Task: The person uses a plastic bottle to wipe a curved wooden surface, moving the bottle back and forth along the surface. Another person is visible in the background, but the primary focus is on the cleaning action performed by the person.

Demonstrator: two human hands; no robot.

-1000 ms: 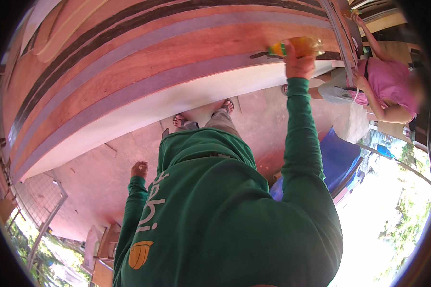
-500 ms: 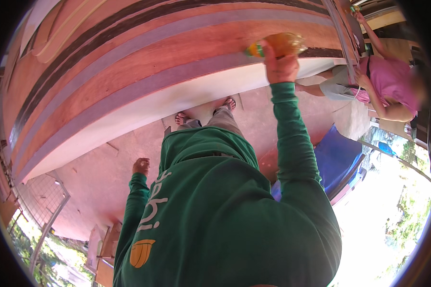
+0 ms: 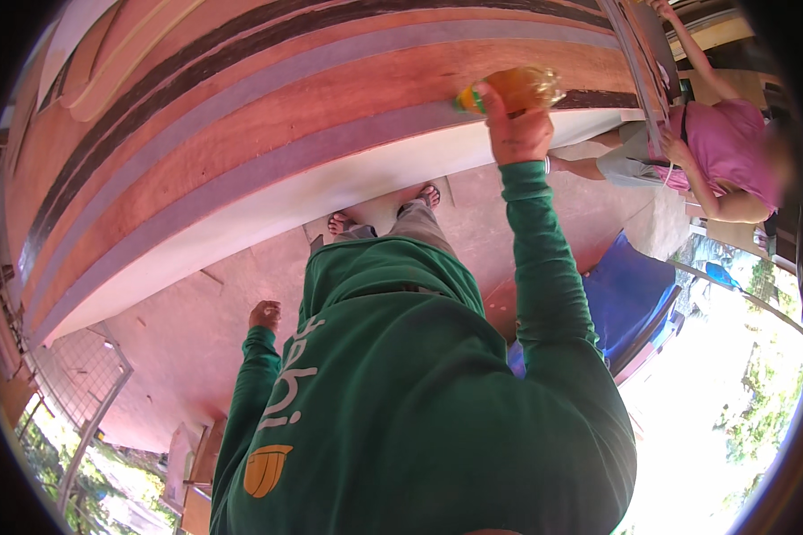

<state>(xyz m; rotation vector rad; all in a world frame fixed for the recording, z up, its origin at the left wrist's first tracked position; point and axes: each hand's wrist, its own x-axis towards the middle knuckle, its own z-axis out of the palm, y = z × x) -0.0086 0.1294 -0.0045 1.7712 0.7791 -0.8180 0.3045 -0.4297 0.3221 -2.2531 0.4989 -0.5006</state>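
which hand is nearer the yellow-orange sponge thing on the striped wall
The right. The right hand is raised and grips the yellowish pad against the striped wall. The left hand hangs low at the person's side, far from it.

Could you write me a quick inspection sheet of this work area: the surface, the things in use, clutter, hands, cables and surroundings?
Surface: large curved wooden hull with reddish, grey, dark and white bands.
Job's things: yellowish translucent pad or cloth with a green edge, pressed against the hull; what it is exactly cannot be told.
Clutter: blue sheet on the floor to the right.
Hands: right hand raised, gripping the pad; left hand hangs by the side, closed, nothing seen in it.
Cables: nothing seen.
Surroundings: reddish concrete floor, wire fence at lower left, another person in a pink top working at the hull on the right.
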